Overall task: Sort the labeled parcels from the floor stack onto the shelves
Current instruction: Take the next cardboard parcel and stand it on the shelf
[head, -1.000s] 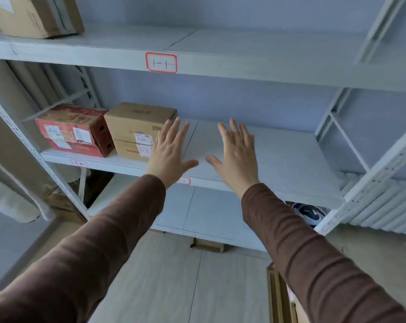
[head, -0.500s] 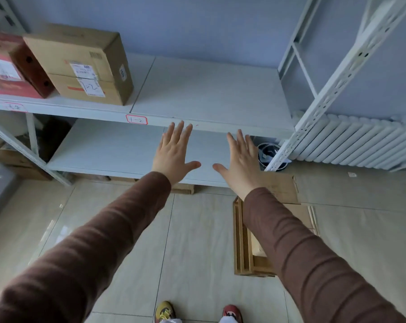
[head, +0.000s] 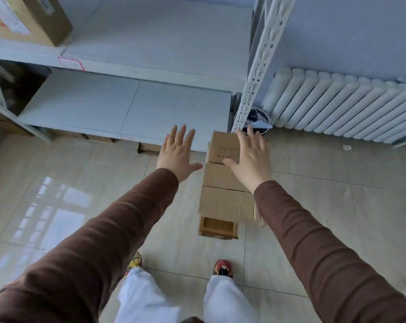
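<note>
A stack of brown cardboard parcels [head: 225,201] stands on the tiled floor in front of me, with a small box [head: 223,148] on top. My left hand [head: 177,153] hovers open just left of the stack, fingers spread, holding nothing. My right hand [head: 252,159] is also open, held above the right side of the top box and covering part of it. A labeled brown parcel [head: 27,18] sits on the middle shelf [head: 150,43] at the upper left. The lower shelf [head: 104,106] shows a bare board.
A white perforated shelf upright [head: 258,64] rises just behind the stack. A white radiator [head: 342,106] lines the wall at right. A round dark object [head: 255,118] lies at the upright's foot. Cardboard pieces [head: 99,137] lie under the lower shelf. My shoes [head: 223,268] are near the stack.
The view has tilted down from the shelves to the floor. Both open hands have come down and to the right, now at the floor stack.
</note>
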`<state>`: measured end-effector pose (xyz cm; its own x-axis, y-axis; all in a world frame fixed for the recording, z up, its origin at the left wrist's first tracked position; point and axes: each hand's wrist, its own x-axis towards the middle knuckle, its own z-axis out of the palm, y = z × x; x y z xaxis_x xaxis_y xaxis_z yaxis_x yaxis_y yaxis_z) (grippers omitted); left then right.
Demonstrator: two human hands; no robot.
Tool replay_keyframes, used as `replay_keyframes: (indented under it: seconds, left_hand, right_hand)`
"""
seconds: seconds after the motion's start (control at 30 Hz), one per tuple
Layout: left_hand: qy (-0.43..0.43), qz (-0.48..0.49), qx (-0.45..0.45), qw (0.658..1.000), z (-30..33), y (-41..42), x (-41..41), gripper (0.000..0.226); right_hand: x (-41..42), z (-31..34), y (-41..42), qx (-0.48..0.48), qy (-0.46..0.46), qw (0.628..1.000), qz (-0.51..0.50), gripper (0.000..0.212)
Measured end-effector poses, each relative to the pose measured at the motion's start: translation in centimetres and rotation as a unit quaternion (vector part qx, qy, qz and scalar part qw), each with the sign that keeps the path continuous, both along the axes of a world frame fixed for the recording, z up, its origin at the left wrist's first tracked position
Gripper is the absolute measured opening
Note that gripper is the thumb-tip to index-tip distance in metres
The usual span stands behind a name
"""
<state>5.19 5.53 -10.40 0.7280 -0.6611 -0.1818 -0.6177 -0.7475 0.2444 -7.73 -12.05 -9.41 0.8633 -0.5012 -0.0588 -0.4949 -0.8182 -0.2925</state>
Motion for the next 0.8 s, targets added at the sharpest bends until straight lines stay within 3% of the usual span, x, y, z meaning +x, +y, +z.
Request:
replay_keyframes:
  seconds: [0.2,0.47,0.57,0.7,0.8]
  left_hand:
    - [0.063,0.04,0.036,0.997,-6.8,-2.7,-6.8,0.104]
    - [0.191,0.139,0.036,0.971,-16.7,-2.3,-9.1,0.101]
    - [0.245,0.192,0.006,0.95,-20.1,-2.7,-9.4,0.096]
    - [0.334,0.293,-0.049,0.895,-23.4,-3.8,-9.6,0.09]
    - [0.361,0.311,-0.082,0.875,-25.6,-4.1,-9.3,0.083]
  right_hand:
    - [-5.8,-6.6,-4.7,0.053,0.055,0.997,0.002,0.087]
    - [-10.8,-17.2,-8.1,0.156,0.11,0.98,-0.061,0.086]
    - [-11.6,-20.8,-8.9,0.195,0.138,0.966,-0.1,0.088]
    - [-11.7,-24.8,-9.7,0.233,0.135,0.951,-0.153,0.093]
    - [-11.6,-26.8,-10.1,0.26,0.125,0.936,-0.2,0.095]
